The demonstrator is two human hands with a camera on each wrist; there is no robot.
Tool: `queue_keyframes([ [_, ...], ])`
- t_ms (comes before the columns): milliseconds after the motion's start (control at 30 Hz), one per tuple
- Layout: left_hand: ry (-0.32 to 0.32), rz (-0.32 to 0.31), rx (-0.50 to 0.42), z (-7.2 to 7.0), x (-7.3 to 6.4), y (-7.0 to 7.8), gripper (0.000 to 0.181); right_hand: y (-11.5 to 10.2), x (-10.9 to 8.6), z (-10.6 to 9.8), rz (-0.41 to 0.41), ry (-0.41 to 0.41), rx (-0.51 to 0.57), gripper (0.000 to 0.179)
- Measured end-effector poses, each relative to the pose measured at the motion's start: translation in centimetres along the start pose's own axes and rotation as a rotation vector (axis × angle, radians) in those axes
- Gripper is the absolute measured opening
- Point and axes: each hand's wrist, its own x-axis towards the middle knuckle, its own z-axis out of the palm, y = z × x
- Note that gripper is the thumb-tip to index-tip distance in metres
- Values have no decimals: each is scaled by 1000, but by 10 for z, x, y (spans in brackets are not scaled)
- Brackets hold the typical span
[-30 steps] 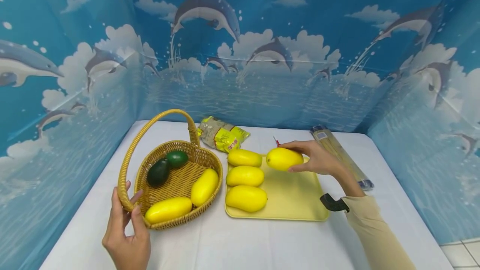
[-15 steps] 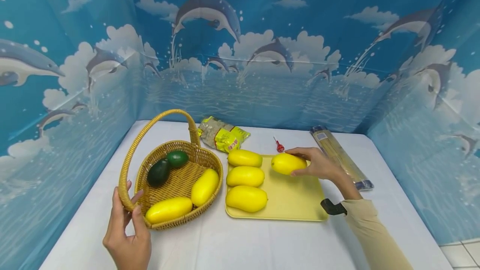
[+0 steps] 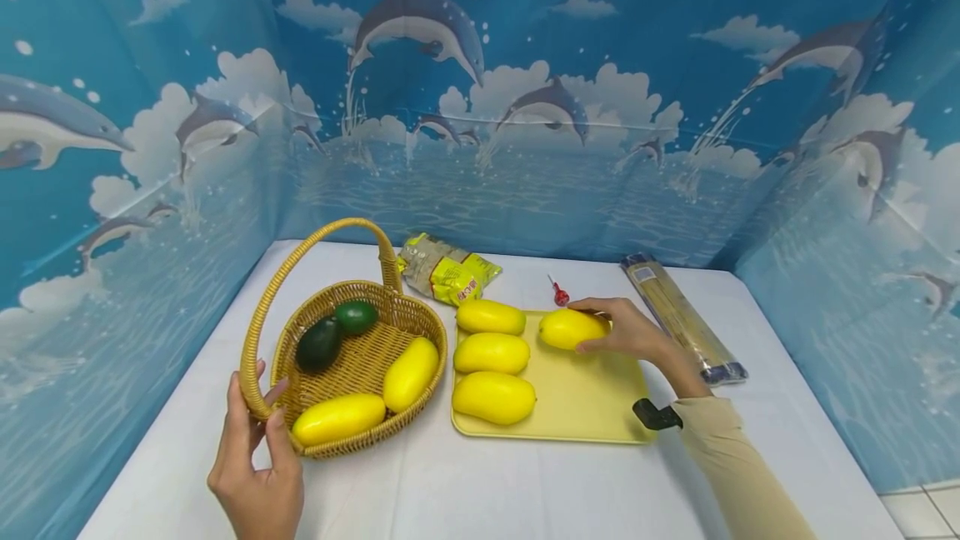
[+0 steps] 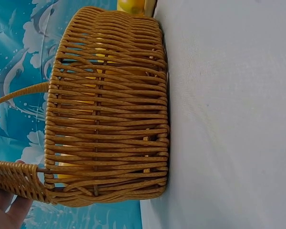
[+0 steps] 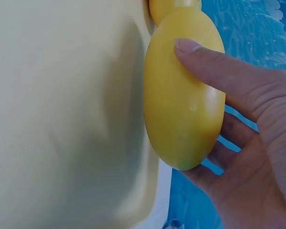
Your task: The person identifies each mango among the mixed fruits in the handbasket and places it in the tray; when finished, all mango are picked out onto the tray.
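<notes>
My left hand (image 3: 258, 473) holds the handle (image 3: 255, 340) of a wicker basket (image 3: 352, 369) near its base, thumb and fingers on either side. In the left wrist view, the woven basket wall (image 4: 109, 105) fills the middle, fingers (image 4: 19, 210) at the lower left corner. Two dark green avocados (image 3: 318, 345) and two yellow mangoes (image 3: 339, 419) lie in the basket. With thumb and fingers, my right hand (image 3: 626, 330) grips another yellow mango (image 3: 572, 329) at the far part of a pale yellow tray (image 3: 585, 398); the right wrist view shows the thumb across this mango (image 5: 181, 109).
Three mangoes (image 3: 493, 397) lie in a column along the tray's left side. Behind stand a yellow-and-clear food bag (image 3: 450, 273) and a red lollipop (image 3: 561, 297). A long pack of thin sticks (image 3: 682, 315) lies to the right. Dolphin-print curtains (image 3: 480, 173) enclose the white table.
My right hand has brought the mango slightly down and right, close to the tray, uncovering the lollipop behind it. The left hand stays at the basket handle.
</notes>
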Motion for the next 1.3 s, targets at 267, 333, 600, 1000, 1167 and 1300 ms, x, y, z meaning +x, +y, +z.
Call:
queue_keyframes([
  [267,0,2,-1,0,0,-1,68,5,5,5,1,-6,-30,62],
  [333,-1,0,2,0,0,-1,69,6,6,5,0,-7,-40,62],
  [600,13,3,1,-1,1,-1,76,5,13,7,-12,-2,-120,62],
  [1000,1,3,-27,0,-1,-4,63,8,10,10,15,-4,-145,65],
  [1167,-12,-8,-24,0,-4,-16,68,8,9,9,0,-8,-126,69],
  [1300,-17,-18,-18,0,-7,-22,72,7,9,8,-16,-5,-122,70],
])
